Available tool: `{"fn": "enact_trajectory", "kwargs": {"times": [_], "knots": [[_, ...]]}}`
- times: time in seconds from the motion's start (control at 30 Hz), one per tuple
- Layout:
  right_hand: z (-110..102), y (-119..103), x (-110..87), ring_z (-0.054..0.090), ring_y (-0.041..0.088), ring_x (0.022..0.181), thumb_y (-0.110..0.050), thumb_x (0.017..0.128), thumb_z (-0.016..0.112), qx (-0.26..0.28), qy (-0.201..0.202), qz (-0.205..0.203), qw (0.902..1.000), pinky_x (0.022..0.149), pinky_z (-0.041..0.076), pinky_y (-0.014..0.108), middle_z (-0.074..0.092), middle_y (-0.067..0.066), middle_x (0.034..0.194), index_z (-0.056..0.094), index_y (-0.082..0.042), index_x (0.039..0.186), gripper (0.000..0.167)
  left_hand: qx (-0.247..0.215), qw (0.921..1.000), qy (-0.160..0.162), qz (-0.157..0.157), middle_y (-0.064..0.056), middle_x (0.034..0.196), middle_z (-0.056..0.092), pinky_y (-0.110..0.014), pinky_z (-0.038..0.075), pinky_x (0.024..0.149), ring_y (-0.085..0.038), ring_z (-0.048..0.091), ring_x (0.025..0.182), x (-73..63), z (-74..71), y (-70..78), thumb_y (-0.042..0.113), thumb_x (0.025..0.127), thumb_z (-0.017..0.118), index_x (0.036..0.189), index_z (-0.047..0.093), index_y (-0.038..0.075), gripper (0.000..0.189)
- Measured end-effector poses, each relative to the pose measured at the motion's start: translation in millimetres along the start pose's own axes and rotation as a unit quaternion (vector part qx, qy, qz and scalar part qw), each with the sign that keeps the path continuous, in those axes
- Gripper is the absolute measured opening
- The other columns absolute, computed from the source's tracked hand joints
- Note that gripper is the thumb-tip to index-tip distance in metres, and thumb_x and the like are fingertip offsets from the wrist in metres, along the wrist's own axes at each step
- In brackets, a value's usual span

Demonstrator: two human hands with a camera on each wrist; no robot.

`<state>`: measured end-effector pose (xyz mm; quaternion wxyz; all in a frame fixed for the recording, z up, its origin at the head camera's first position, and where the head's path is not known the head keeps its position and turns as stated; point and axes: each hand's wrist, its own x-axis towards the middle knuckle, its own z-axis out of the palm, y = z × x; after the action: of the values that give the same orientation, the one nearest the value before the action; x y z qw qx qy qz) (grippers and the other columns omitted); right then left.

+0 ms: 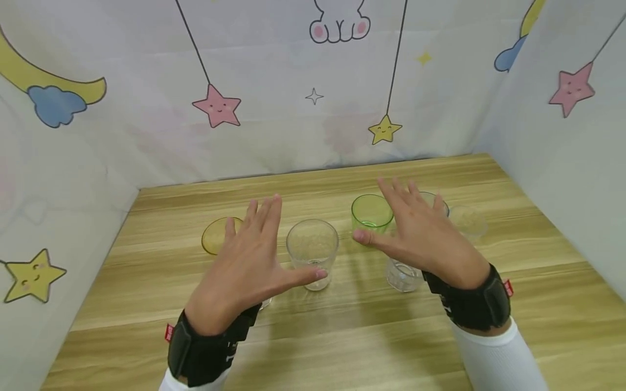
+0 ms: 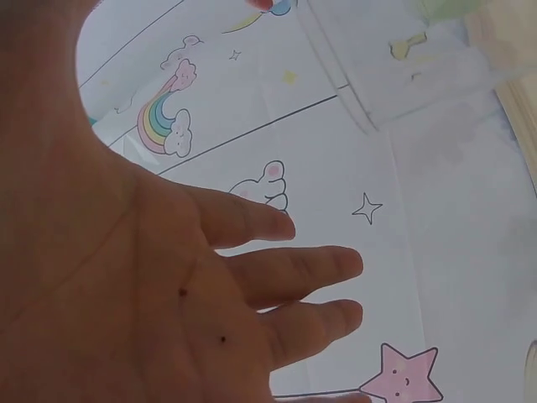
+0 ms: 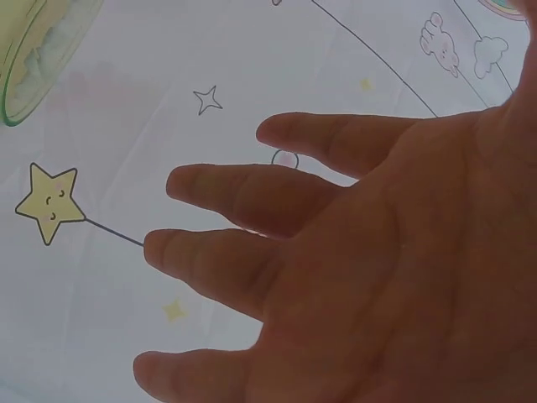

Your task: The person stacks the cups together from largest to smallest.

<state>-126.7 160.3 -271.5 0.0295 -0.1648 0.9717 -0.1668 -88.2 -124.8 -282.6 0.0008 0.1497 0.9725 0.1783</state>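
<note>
My left hand (image 1: 246, 266) is spread in the air with straight fingers and holds nothing. Right beside its thumb in the head view stands a tall clear glass (image 1: 312, 241); a yellow glass (image 1: 211, 237) is partly hidden behind its fingers. The right hand (image 1: 420, 233) is likewise spread, its thumb tip in front of a green glass (image 1: 371, 210). Under its palm and wrist shows a clear faceted glass (image 1: 403, 276), partly covered. In the right wrist view the green rim (image 3: 25, 92) appears at the upper left, apart from the fingers (image 3: 243, 197).
Beyond the right hand are a dark-rimmed glass (image 1: 442, 205) and another clear glass (image 1: 468, 221). A clear base (image 1: 265, 304) peeks out by the left wrist. The wooden table (image 1: 342, 347) meets a printed cloth backdrop (image 1: 274, 141) at the back and sides.
</note>
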Motion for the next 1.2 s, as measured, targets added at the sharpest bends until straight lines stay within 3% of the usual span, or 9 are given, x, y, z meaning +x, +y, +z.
{"fn": "enact_trajectory", "kwargs": {"times": [0.23,0.47,0.77,1.03,1.2], "knots": [[7.5,4.0,-5.1,0.018,0.05,0.147,-0.086,0.083,0.047,-0.013,-0.013,0.011,0.9998,0.104,0.007,0.08,0.026,0.028,0.159,0.02,-0.008,0.161,0.114,-0.003,1.0,-0.001,0.004,-0.013,0.166,0.017,-0.065,0.009,0.116,-0.035,0.006,0.153,3.4,4.0,2.4,0.095,0.068,0.052,0.162,0.012,0.008,0.134],[13.7,8.1,-8.0,0.031,0.049,0.142,-0.09,0.079,0.044,-0.027,-0.009,0.017,0.9995,0.098,0.032,0.076,0.037,0.028,0.154,0.028,-0.006,0.159,0.117,-0.006,0.9999,0.0,0.011,-0.017,0.163,0.026,-0.063,0.012,0.117,-0.038,0.013,0.151,5.7,8.6,3.9,0.094,0.068,0.054,0.161,0.017,0.007,0.133],[13.0,7.5,-3.5,0.037,0.046,0.14,-0.088,0.078,0.051,-0.032,-0.018,0.008,0.9993,0.098,0.038,0.07,0.04,0.029,0.151,0.03,-0.003,0.157,0.118,-0.014,0.9996,0.016,0.018,-0.026,0.158,0.03,-0.061,0.027,0.113,-0.041,0.022,0.149,5.7,9.6,3.0,0.091,0.068,0.06,0.159,0.022,0.005,0.131],[13.5,10.6,-1.6,0.045,0.042,0.135,-0.079,0.079,0.063,-0.018,-0.031,0.014,0.9993,0.098,0.043,0.063,0.044,0.022,0.152,0.032,0.001,0.155,0.115,-0.023,0.999,0.017,0.033,-0.02,0.151,0.041,-0.051,0.043,0.105,-0.034,0.041,0.138,6.1,14.5,3.0,0.086,0.069,0.065,0.159,0.026,0.007,0.126],[14.6,13.4,-1.4,0.047,0.044,0.133,-0.081,0.077,0.064,-0.028,-0.039,0.018,0.9987,0.095,0.045,0.063,0.044,0.023,0.151,0.031,0.0,0.156,0.118,-0.014,0.9989,0.016,0.042,-0.018,0.152,0.041,-0.048,0.043,0.106,-0.031,0.042,0.139,8.3,19.4,6.1,0.085,0.069,0.066,0.158,0.028,0.007,0.124]]}}
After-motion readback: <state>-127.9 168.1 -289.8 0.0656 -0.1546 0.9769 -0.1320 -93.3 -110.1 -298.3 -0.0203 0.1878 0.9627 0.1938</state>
